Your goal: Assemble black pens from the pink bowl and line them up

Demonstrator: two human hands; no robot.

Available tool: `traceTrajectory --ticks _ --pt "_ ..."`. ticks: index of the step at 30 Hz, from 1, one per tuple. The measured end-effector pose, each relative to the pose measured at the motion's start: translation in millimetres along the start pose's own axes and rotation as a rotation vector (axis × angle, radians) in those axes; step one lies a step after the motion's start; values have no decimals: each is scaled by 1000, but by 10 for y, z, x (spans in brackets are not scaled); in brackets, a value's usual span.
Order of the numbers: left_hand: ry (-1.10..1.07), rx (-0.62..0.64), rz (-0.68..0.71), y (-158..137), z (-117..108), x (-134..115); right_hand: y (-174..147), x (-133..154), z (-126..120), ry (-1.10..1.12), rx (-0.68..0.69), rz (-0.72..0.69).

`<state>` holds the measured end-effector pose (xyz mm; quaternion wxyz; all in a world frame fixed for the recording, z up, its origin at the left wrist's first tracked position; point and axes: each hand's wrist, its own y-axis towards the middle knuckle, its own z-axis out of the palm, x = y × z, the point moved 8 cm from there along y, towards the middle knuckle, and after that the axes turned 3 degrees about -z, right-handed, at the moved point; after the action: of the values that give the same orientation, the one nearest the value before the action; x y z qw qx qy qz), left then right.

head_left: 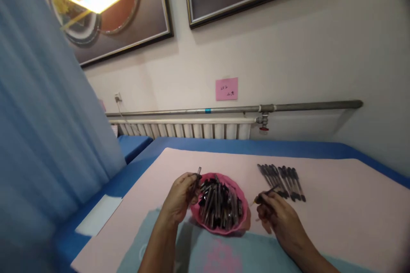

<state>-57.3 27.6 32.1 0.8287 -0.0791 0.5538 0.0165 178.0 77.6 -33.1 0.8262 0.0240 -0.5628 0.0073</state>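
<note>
A pink basket point(246, 209) with a wavy rim is filled with a jumble of clear and black pen parts point(219, 204). At the basket's left rim, my left hand point(180, 196) is closed around a pen piece point(199, 171) whose clear end points up. To the right of the basket, my right hand point(280, 217) pinches a slim dark pen point(271, 189); a pale, yellowish tip shows on its left. My fingers hide much of both pieces. Beyond my right hand, a row of black-capped clear pens point(290, 179) lies side by side.
Pink paper point(336, 204) covers the blue table point(288, 148), with a teal cloth point(256, 256) at the near edge. A white sheet point(99, 215) lies at left beside a blue curtain point(64, 136). Behind the table are a radiator point(192, 130) and a pipe point(314, 106).
</note>
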Motion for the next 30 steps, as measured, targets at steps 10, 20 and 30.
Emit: traceTrajectory --ticks 10,20,30 --pt "-204 331 -153 604 449 509 84 12 -55 -23 -51 7" --pt "-251 337 -187 586 296 541 508 571 1148 208 158 -133" --pt "-251 331 -194 598 264 558 506 375 1147 129 189 -122"
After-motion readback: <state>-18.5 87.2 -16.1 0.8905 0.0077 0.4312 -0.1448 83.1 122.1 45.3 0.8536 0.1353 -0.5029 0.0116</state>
